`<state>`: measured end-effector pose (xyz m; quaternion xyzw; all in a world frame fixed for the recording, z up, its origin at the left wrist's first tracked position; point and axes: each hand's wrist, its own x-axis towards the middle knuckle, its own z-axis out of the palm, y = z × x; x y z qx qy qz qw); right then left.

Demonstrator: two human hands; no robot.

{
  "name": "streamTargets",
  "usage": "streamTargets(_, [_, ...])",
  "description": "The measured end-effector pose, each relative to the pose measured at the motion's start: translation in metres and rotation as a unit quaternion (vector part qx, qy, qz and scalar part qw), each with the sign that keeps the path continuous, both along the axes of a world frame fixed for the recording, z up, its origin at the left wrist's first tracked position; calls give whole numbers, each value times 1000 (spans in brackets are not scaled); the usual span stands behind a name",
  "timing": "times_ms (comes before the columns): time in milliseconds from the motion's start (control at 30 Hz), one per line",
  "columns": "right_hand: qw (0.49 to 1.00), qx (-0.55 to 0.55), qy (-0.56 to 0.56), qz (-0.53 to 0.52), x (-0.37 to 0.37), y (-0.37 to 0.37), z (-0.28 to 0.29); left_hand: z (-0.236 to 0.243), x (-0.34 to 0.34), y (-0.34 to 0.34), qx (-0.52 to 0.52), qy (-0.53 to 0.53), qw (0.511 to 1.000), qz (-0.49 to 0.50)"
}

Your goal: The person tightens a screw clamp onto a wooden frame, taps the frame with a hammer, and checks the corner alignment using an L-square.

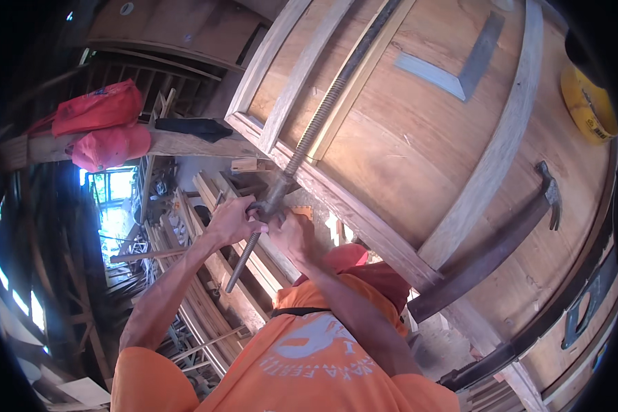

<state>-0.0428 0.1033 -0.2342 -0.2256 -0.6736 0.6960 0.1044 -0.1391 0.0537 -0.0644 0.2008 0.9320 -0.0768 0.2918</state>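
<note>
A long threaded metal rod (317, 122) lies across a framed plywood panel (419, 158) and sticks out past its edge. Around the rod, just off that edge, sits a thick metal clamp nut (277, 192). My left hand (232, 221) is closed on the nut's side, thumb and fingers pinching a short lug there. From the other side, my right hand (292, 235) curls its fingers against the same nut, partly hiding it. Below my hands the rod's free end (240, 266) points down toward the floor.
On the panel rest a metal try square (460, 79), a claw hammer (511, 237) and a yellow container (587, 103). Long wood strips (206, 302) are stacked below left. A red bag (99, 108) and a pink cap (110, 146) hang on a beam at left.
</note>
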Motion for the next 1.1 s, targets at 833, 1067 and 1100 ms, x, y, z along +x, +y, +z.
streamTargets(833, [938, -268, 212, -64, -42, -46, -77, 12, 59, 19, 14, 153, 986, -69])
streamTargets(1067, [998, 35, 48, 19, 137, 91, 162, 70, -37, -61, 348, -22, 935, -59])
streamTargets(1100, [976, 125, 2, -176, 165, 118, 172, 69, -50, -57, 337, -38, 939, -62])
